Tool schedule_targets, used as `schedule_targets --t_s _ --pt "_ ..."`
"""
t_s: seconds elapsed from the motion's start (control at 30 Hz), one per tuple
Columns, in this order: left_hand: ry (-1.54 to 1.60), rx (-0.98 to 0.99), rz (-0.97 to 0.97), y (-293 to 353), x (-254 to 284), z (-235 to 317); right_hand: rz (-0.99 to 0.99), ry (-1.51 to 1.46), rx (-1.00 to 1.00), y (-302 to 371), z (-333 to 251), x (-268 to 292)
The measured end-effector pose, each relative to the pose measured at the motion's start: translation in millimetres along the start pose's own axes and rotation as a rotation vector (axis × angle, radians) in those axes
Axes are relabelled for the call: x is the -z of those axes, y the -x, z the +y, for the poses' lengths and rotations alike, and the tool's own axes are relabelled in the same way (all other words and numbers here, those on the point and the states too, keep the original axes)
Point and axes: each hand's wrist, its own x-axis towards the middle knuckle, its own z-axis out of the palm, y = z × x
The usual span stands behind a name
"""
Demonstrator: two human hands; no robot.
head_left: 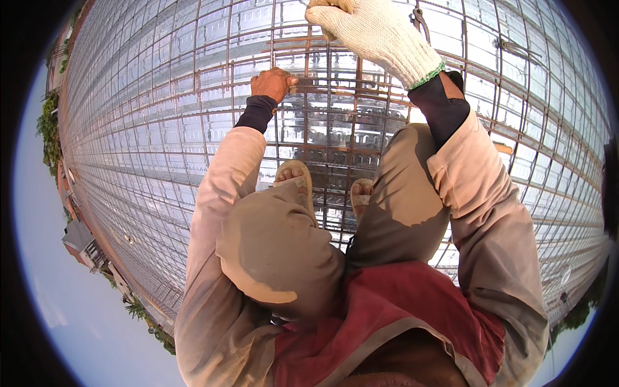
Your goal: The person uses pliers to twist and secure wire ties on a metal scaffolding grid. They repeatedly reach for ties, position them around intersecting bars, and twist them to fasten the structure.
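Observation:
A grid of thin steel rebar spreads over shiny ribbed metal decking. My bare left hand is closed on one of the bars, its thumb lying along the bar to the right. My right hand, in a white knitted glove with a green cuff edge, is closed at the top edge of the picture. A sliver of something thin shows by its fingertips, too cut off to name. A dark tool with curved handles, like pincers, lies on the mesh just right of the glove.
A bundle of thin wire rests on the bars at the upper right. My sandalled feet stand among the bars below my hands. A small orange-yellow piece lies right of my knee. Trees and a roof rise beyond the deck's left edge.

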Motion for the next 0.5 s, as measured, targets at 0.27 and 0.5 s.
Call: schedule_targets --t_s 0.27,0.5 --pt "0.028 -0.07 0.138 8 -22 -12 -0.044 0.03 -0.025 18 -5 25" --pt "0.088 -0.228 0.587 17 -63 -17 0.099 0.042 -0.416 82 4 33"
